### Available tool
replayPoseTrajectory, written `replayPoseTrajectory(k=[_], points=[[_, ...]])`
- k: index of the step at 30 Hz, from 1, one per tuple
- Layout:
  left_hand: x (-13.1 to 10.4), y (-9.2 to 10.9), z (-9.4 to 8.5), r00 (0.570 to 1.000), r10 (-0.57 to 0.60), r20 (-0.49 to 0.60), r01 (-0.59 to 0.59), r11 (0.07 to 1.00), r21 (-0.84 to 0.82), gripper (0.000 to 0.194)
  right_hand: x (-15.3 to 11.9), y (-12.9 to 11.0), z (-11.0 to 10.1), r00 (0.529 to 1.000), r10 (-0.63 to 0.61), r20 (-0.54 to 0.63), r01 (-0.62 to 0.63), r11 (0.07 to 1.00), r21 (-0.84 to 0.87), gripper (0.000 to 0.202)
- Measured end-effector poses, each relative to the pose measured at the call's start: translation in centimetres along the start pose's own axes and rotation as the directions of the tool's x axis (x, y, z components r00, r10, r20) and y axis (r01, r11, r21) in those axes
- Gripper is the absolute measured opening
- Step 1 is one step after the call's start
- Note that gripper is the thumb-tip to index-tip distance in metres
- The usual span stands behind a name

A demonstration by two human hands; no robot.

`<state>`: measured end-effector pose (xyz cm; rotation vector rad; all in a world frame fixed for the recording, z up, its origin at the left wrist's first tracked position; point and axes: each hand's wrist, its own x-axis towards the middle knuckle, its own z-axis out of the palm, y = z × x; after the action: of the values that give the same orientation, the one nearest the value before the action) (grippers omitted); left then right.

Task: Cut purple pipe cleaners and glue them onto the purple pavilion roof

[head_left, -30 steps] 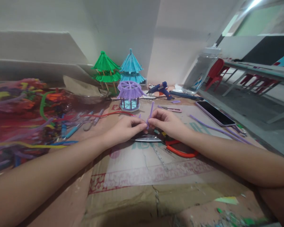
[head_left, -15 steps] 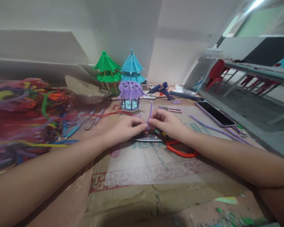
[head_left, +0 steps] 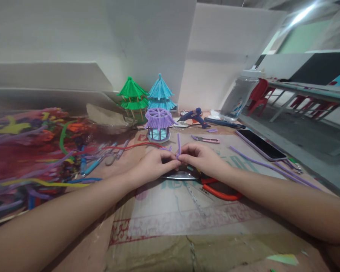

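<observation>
Purple fuzzy strip (head_left: 179, 142), standing nearly upright between your hands above the cardboard sheet (head_left: 147, 257), its lower end at your fingertips and its upper part free. Your right hand (head_left: 202, 156) pinches the strip low down between thumb and forefinger, the other fingers curled behind. Your left hand (head_left: 155, 164) closes thumb and forefinger on the lower end, just beside the right fingertips; its remaining fingers are partly hidden, so their exact pose cannot be told. Below your hands lies a red-handled tool (head_left: 222, 193), its metal part partly covered by them. Beyond your left hand stands the purple-roofed model (head_left: 159, 119), with a pale blue panel within its posts; the green tiered model (head_left: 132, 88) and the blue tiered model (head_left: 160, 88) stand behind it. To the right of the purple-roofed model are the glue gun (head_left: 193, 116) and, nearer you, the pink-handled cutter (head_left: 206, 139). The phone (head_left: 261, 144) lies at far right, long purple stems (head_left: 255, 161) near it. A red stem (head_left: 141, 144) runs toward your left hand; whether it touches the fingers cannot be told.
</observation>
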<state>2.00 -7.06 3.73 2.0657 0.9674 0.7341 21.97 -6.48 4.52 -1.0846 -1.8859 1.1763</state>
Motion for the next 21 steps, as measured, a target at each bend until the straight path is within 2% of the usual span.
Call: replayPoseTrajectory(k=[8, 13, 18, 21], points=[[-0.10, -0.10, 0.22, 0.999, -0.031, -0.016, 0.031, 0.999, 0.032, 0.026, -0.01, 0.03, 0.10, 0.999, 0.042, -0.006, -0.042, 0.999, -0.007, 0.020], [-0.15, -0.13, 0.49, 0.999, 0.007, -0.034, -0.004, 0.996, 0.084, 0.024, -0.02, 0.04, 0.09, 0.999, 0.043, -0.028, -0.044, 0.999, -0.027, 0.023], [-0.05, 0.00, -0.13, 0.999, 0.033, -0.008, -0.034, 0.998, -0.057, 0.036, 0.22, 0.19, -0.14, 0.998, 0.061, -0.007, -0.060, 0.996, 0.071, 0.026], [0.08, -0.15, -0.30, 1.000, -0.009, 0.001, 0.009, 0.997, -0.076, 0.030, 0.40, 0.28, -0.16, 0.997, 0.076, -0.011, -0.074, 0.991, 0.115, 0.030]])
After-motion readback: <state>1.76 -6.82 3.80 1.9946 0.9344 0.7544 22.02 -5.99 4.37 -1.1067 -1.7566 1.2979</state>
